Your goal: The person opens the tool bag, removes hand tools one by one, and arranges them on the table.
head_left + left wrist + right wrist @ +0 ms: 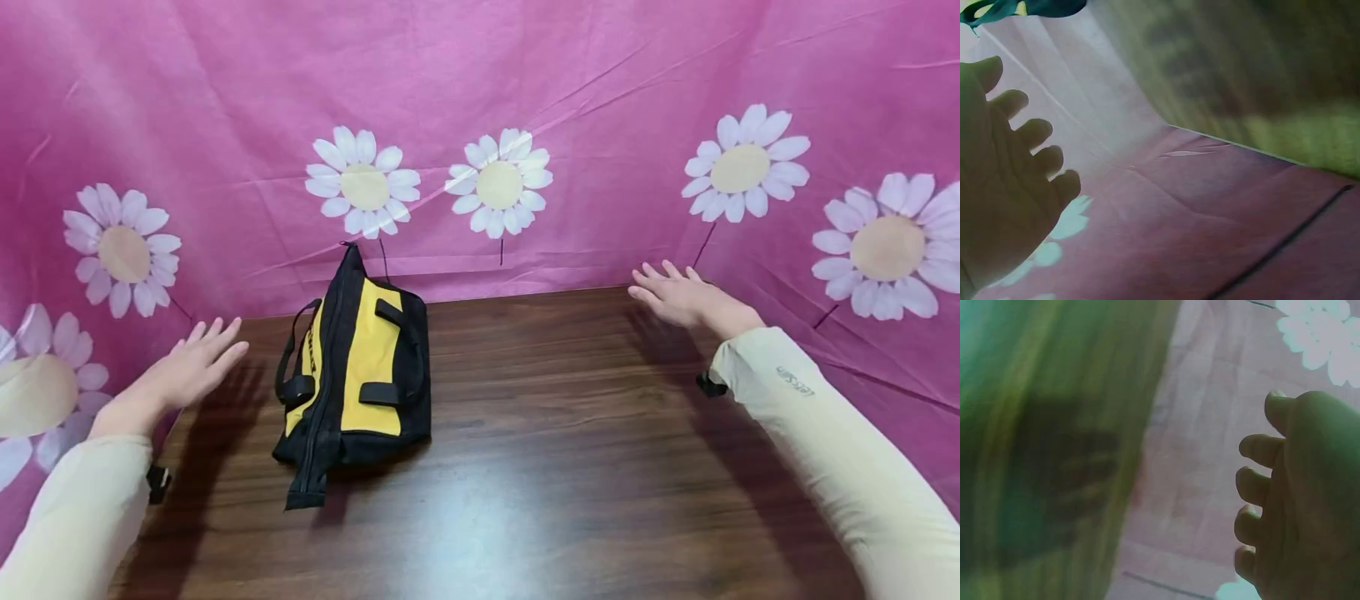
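A black and yellow tool bag (367, 358) with black handles and a long zipper along its top sits left of the middle on the wooden table (540, 433). My left hand (183, 367) hovers to the left of the bag, fingers straight and slightly spread, holding nothing. Far to the right, my right hand (678, 298) is held over the table's back right corner, palm down with straight fingers and nothing in it. In the left wrist view the fingers (1035, 132) reach out over bare cloth; the right wrist view shows the other hand's fingers (1254, 485) likewise.
Pink cloth (592, 75) printed with white daisies hangs behind the table and along both sides. The bag's zipper end (306, 492) sticks out toward the front. Shadows of both arms fall on the tabletop, and a bright glare shows at its front middle.
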Available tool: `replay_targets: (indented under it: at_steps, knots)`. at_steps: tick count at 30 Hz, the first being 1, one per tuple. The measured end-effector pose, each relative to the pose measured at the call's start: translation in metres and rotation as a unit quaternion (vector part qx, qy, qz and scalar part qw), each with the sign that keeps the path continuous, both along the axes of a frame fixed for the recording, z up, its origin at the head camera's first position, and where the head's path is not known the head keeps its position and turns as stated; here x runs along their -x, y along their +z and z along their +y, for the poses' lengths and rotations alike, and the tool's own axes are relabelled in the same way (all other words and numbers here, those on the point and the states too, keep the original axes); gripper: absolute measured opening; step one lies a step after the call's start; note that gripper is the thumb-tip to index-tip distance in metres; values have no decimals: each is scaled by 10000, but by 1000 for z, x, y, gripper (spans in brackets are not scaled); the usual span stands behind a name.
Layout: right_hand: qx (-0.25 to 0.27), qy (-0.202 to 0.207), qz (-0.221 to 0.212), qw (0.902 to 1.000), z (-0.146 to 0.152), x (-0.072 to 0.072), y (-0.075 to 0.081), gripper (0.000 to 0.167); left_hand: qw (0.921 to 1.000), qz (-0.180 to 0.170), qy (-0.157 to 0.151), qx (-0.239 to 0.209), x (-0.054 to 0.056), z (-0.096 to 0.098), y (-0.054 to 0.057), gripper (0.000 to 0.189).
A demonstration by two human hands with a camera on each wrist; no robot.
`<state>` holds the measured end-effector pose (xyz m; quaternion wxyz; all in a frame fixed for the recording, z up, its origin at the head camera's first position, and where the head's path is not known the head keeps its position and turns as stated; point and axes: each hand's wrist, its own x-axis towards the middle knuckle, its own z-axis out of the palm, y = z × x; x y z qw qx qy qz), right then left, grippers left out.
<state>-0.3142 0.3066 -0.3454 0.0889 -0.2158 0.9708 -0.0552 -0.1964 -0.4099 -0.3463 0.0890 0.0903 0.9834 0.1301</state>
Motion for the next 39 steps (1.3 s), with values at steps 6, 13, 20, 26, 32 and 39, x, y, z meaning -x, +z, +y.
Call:
replay_targets:
  at_steps: [6, 13, 20, 26, 32, 39]
  knots:
    - [509, 147, -427, 9977, -38, 15, 35, 66, 9969, -557, -68, -546, 20, 18, 35, 71]
    - [830, 252, -635, 9942, -111, 35, 66, 69, 9923, -760, -93, -977, 49, 47, 66, 70]
    - [1911, 658, -559, 9778, -202, 39, 64, 67, 9819, -1184, -190, -1469, 84, 61, 79, 68]
    - [3228, 760, -1105, 9369, -273, 40, 49, 56, 9557, -1602, 144, -2464, 109, 68, 68, 67]
    - [4560, -2, -2173, 8630, -324, 38, 40, 47, 9311, -1621, 495, -3229, 131, 84, 46, 64]
    - [5278, -621, -2890, 7963, -370, 41, 24, 44, 9058, -1936, 555, -3729, 149, 92, 27, 62]
